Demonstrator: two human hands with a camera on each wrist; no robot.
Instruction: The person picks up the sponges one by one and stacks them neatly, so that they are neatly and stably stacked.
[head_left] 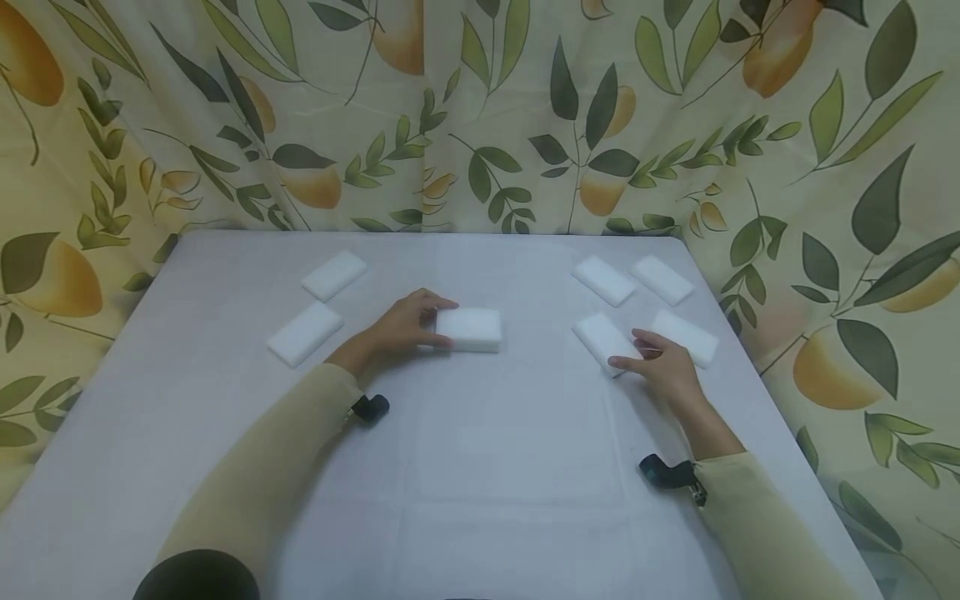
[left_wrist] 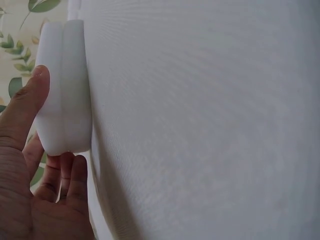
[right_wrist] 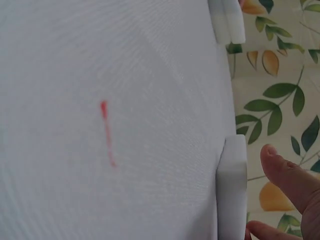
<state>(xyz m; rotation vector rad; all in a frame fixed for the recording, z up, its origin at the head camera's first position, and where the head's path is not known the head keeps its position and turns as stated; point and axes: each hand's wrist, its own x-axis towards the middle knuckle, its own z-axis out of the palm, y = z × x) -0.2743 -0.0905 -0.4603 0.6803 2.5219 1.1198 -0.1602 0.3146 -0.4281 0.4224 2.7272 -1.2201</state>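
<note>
Two white sponges (head_left: pixel 472 329) lie stacked flat, one on the other, near the middle of the table. My left hand (head_left: pixel 408 325) holds the stack at its left end. In the left wrist view my thumb rests on the face of the upper sponge (left_wrist: pixel 50 100), and the other fingers are at the end of the stack. My right hand (head_left: pixel 663 367) is over a single white sponge (head_left: pixel 600 337) on the right, thumb and fingers apart. In the right wrist view, the thumb stands off this sponge (right_wrist: pixel 232 190); a fingertip is near its edge, contact unclear.
Two more sponges lie on the left, a far one (head_left: pixel 333 275) and a nearer one (head_left: pixel 303 333). Three others are on the right: two at the back (head_left: pixel 603 279) and one beside my right hand (head_left: pixel 686 337). A white cloth (head_left: pixel 510 450) covers the table; patterned curtains (head_left: pixel 495 108) hang behind.
</note>
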